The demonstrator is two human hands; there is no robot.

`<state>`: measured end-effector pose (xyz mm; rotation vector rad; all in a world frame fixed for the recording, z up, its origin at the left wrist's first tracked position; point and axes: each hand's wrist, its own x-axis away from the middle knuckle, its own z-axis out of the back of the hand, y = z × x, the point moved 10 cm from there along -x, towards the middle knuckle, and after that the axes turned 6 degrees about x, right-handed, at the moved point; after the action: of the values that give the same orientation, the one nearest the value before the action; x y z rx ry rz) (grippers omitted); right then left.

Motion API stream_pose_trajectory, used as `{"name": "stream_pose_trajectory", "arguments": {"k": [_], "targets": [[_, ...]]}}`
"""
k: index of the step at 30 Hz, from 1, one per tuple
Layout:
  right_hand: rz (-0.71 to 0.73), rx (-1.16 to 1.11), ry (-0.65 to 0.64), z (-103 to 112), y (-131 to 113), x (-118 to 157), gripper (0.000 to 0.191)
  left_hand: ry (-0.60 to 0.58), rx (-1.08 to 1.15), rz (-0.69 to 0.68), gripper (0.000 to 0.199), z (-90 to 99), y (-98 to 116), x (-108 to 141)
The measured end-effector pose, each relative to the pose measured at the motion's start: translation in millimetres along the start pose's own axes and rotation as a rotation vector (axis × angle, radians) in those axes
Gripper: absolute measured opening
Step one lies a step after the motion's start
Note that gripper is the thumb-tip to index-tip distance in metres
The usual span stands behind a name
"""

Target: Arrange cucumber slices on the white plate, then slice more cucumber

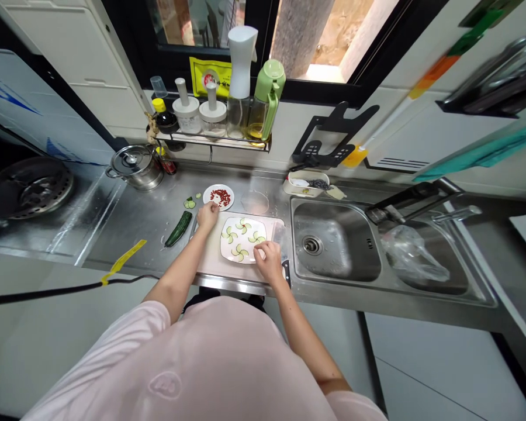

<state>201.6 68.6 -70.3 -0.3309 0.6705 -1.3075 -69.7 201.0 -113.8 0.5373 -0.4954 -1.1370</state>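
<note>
Bending over the steel counter [127, 225], we have the work gathered on a pale cutting board [213, 266], which gives a steady surface directly in front of us. A square white plate [241, 260] sits at its centre, bearing four pinwheels of thin cucumber slices [244, 225], spaced apart so that each fan stays distinct.

Our right hand [267, 260] curls narrowly at about 4 o'clock on the plate, its fingertips down at the rim, perhaps to steady it; we cannot tell whether it holds anything. Our left hand [208, 215] draws into a narrow pinch at about 10 o'clock, at the board's far corner, and whatever it may hold is hidden.

That left hand is nearest a small round plate [213, 191] of red pieces [220, 197], at 11 o'clock, and a little heap of cucumber rounds [190, 203], also within easy reach. A dark green cucumber length [179, 229] lies on the steel at 9 o'clock. A black knife handle [286, 273] juts out at 4 o'clock, clear of the plate. The steel sink [333, 240] waits at 3 o'clock, conveniently close to the board.
</note>
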Motion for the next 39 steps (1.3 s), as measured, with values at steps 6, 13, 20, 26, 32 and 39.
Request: {"name": "stream_pose_trajectory", "arguments": {"k": [6, 13, 20, 26, 32, 39], "targets": [[-0.001, -0.011, 0.019, 7.4, -2.5, 1.0, 0.014, 0.06, -0.08, 0.042, 0.024, -4.9, 1.1, -23.7], [-0.01, -0.01, 0.022, 9.6, -0.4, 3.6, 0.014, 0.076, -0.189, 0.094, 0.026, -16.1, 9.2, -38.0], [-0.04, 0.014, 0.025, 15.7, 5.1, 6.1, 0.015, 0.023, -0.202, 0.123, 0.027, -29.7, 3.6, -48.3], [-0.045, 0.008, 0.013, 15.4, 7.2, 7.4, 0.014, 0.004, -0.196, 0.088, 0.023, -36.2, 4.4, -53.9], [-0.036, 0.006, 0.008, 14.3, 5.3, 6.4, 0.014, -0.019, -0.19, 0.082, 0.02, -35.9, 8.9, -55.3], [-0.038, 0.009, 0.016, 17.0, 5.5, 5.3, 0.014, 0.005, -0.174, 0.045, 0.021, -30.8, 15.9, -50.9]]}}
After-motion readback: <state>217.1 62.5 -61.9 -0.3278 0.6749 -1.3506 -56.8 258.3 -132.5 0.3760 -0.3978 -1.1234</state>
